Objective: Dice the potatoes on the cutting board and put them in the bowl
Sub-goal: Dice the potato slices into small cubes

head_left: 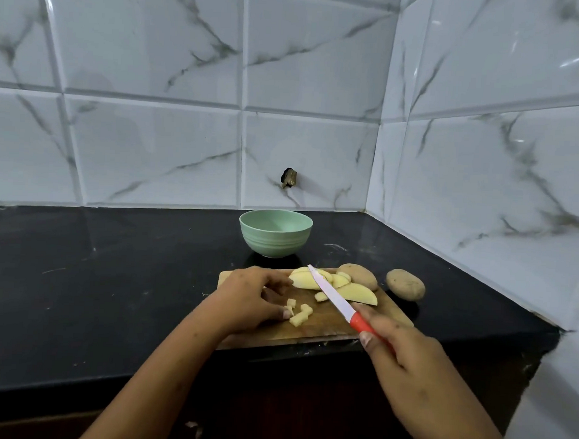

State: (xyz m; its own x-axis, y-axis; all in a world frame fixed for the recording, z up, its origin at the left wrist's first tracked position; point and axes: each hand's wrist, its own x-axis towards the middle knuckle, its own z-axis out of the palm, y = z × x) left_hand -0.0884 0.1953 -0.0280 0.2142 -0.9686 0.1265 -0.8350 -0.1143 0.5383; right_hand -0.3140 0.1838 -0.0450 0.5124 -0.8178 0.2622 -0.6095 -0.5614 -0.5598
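Note:
A wooden cutting board [330, 326] lies on the black counter. On it are pale potato wedges [358, 292], a few small diced pieces [299, 315] and a half potato with skin [361, 275]. My left hand [252, 297] is curled over the board, its fingertips touching the diced pieces. My right hand [398, 351] grips the red handle of a knife [331, 294]; the blade points up-left over the wedges. A whole potato [405, 284] sits on the counter right of the board. The green bowl [275, 233] stands behind the board, and its visible inside holds nothing.
The black counter [115, 279] runs left, with tiled walls behind and to the right. The counter's front edge is just below the board. A small dark fixture [289, 178] sticks out of the back wall.

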